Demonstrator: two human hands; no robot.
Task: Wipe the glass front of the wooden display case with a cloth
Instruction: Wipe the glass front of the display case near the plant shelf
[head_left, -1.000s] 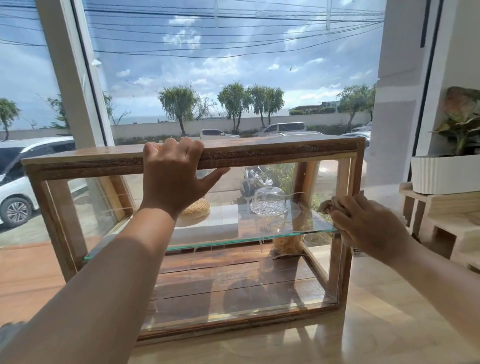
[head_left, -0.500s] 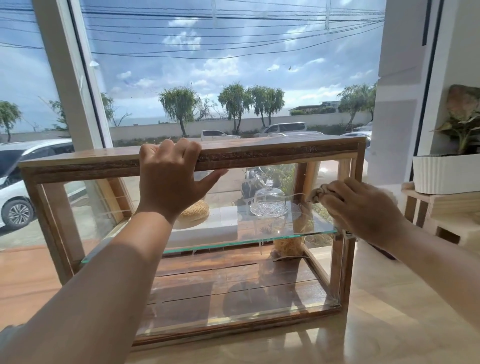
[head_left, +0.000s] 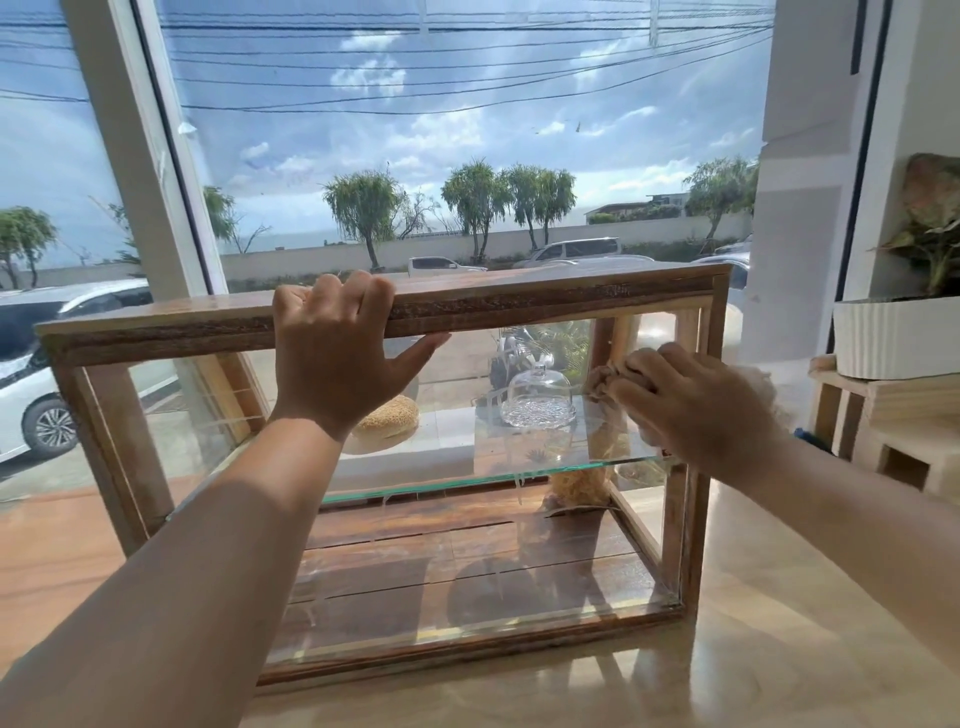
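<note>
A wooden display case (head_left: 561, 296) with a glass front (head_left: 467, 587) stands on a pale wooden counter before a big window. My left hand (head_left: 337, 358) grips the case's top front rail, fingers over the top and thumb under it. My right hand (head_left: 696, 405) is closed on a bunched tan cloth (head_left: 600, 382), pressed against the glass at the upper right, near the right post. Most of the cloth is hidden under my fingers. Inside, a glass shelf (head_left: 467, 480) carries a small glass dome (head_left: 537, 397) and a sesame bun (head_left: 387, 415).
A white ribbed planter (head_left: 893, 338) with a leafy plant stands on light wooden crates (head_left: 883, 431) at the right. The window pane and its white frame (head_left: 150, 171) rise just behind the case. The counter (head_left: 753, 649) extends in front and to the right.
My right hand with the cloth has slid up and to the left across the glass, from the right post toward the dome. My left hand has kept its grip on the top rail.
</note>
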